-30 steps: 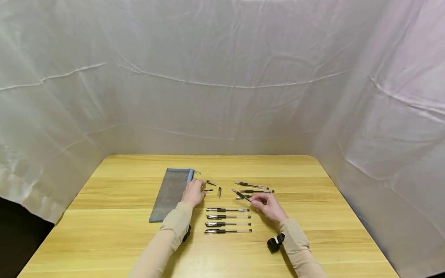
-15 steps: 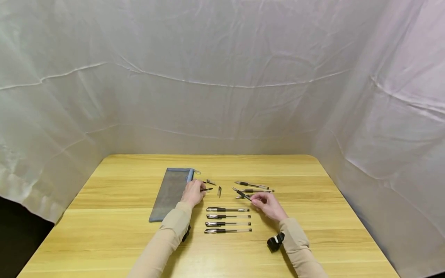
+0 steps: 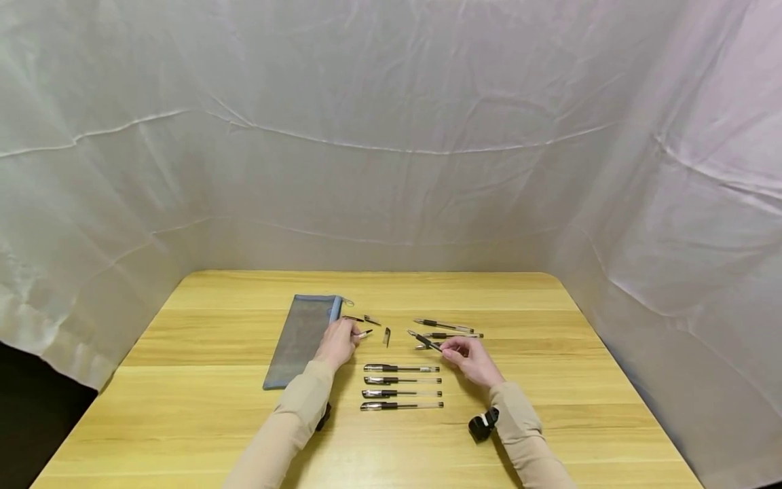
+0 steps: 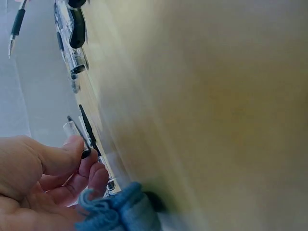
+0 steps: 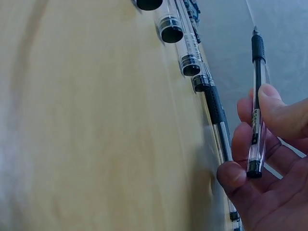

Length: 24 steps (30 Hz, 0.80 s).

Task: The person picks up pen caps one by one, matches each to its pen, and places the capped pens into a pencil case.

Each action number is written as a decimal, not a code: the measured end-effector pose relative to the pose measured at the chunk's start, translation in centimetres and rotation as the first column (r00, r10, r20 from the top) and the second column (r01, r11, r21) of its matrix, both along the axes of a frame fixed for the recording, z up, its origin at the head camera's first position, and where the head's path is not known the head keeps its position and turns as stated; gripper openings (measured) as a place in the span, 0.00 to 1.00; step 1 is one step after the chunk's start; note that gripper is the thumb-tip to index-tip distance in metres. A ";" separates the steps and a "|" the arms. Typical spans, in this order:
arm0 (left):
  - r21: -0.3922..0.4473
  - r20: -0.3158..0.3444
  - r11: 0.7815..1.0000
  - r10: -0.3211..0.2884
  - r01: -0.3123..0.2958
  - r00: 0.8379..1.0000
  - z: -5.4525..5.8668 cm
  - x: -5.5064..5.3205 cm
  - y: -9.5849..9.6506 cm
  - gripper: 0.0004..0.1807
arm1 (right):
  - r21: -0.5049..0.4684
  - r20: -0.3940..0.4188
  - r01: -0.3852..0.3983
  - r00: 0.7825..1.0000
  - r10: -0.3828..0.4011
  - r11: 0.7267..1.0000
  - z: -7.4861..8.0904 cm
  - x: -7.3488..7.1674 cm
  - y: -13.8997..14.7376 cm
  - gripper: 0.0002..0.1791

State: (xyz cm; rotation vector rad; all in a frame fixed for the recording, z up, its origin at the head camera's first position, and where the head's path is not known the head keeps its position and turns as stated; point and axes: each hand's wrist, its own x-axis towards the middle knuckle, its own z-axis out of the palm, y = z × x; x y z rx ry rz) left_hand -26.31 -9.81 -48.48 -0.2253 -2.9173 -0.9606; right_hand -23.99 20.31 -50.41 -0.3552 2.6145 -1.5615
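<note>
My left hand (image 3: 338, 343) pinches a clear pen cap with a black clip (image 4: 76, 134) between thumb and fingers, just right of the mesh pouch (image 3: 296, 346). More loose caps lie close by: one cap (image 3: 372, 320) beyond the fingers, another cap (image 3: 387, 337) to their right, and a third partly behind the hand. My right hand (image 3: 473, 360) holds an uncapped black gel pen (image 5: 257, 103) by its clear barrel. Its tip points up in the right wrist view and toward the left hand in the head view. Uncapped pens (image 3: 449, 327) lie just beyond it.
Several capped pens (image 3: 401, 380) lie in a parallel row between the forearms, nearer the body. The pouch has a blue zip edge with a ring pull at its far right corner. Pale cloth (image 3: 391, 204) hangs behind and beside the wooden table (image 3: 586, 407).
My left fingers have drawn back slightly toward the body, and the cap in them has tilted upward at its right end. The right hand keeps the pen in nearly the same place.
</note>
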 end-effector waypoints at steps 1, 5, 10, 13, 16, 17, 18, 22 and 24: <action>0.004 -0.004 1.000 -0.001 0.001 1.000 0.0 0.2 -0.1 0.05 | 0.005 -0.006 0.007 1.000 -0.006 1.000 0.0 0.0 0.0 0.08; 0.062 0.010 0.998 0.000 0.000 1.000 -0.1 0.8 -0.3 0.05 | 0.030 -0.027 0.027 0.999 -0.026 0.999 0.1 -0.1 -0.2 0.06; 0.137 -0.010 0.990 -0.016 0.017 1.000 0.0 1.5 -0.4 0.05 | 0.037 -0.016 0.043 0.999 -0.042 0.998 0.2 -0.2 -0.8 0.05; 0.208 0.000 0.978 -0.027 0.027 1.000 0.0 1.8 -0.3 0.04 | 0.040 -0.003 0.047 0.999 -0.047 0.998 0.3 -0.2 -1.2 0.06; 0.291 0.013 0.956 -0.046 0.041 0.999 -0.1 2.0 0.0 0.05 | 0.044 0.001 0.044 0.999 -0.044 0.998 0.4 -0.2 -1.5 0.06; 0.325 0.020 0.945 -0.056 0.046 0.998 -0.1 2.0 0.0 0.05 | 0.044 0.003 0.045 0.999 -0.045 0.998 0.3 -0.3 -1.5 0.06; 0.348 0.024 0.936 -0.063 0.051 0.998 -0.2 2.1 0.1 0.06 | 0.045 0.003 0.045 0.999 -0.046 0.998 0.3 -0.3 -1.6 0.05; 0.413 0.036 0.908 -0.094 0.071 0.995 -0.4 2.2 0.3 0.07 | 0.059 -0.003 0.052 0.999 -0.052 0.997 0.3 -0.3 -1.9 0.05; 0.430 0.044 0.900 -0.103 0.074 0.994 -0.4 2.3 0.4 0.08 | 0.083 -0.024 0.048 0.999 -0.046 0.995 0.3 -0.3 -2.0 0.05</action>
